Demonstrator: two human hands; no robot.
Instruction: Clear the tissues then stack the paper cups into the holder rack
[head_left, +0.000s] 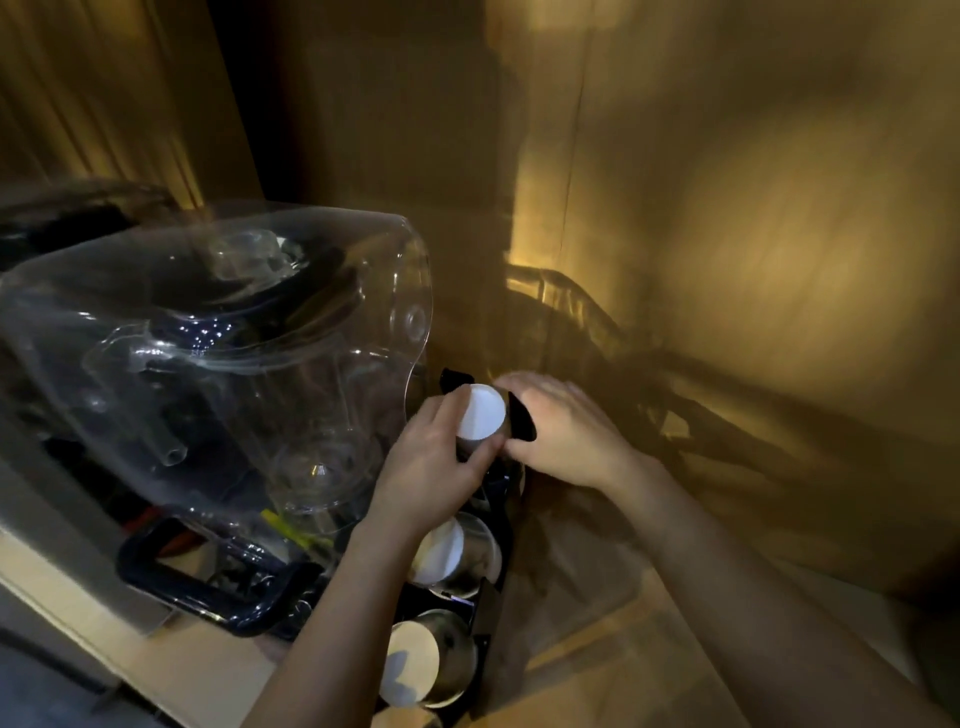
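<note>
A white paper cup (482, 411) stands upside down at the far end of a black holder rack (492, 597), its flat bottom facing me. My left hand (434, 467) wraps its side from the left. My right hand (563, 434) rests against the rack's black upright beside the cup, fingers curled on it. Nearer to me, two more inverted white cups (441, 551) (410, 670) sit in metal-looking rings of the rack. No tissues show in view.
A large clear plastic container (218, 358) with a dark blue handle (208, 582) fills the left, close against the rack. A wooden wall (727, 260) rises behind and to the right. The wooden counter (597, 649) lies to the right of the rack.
</note>
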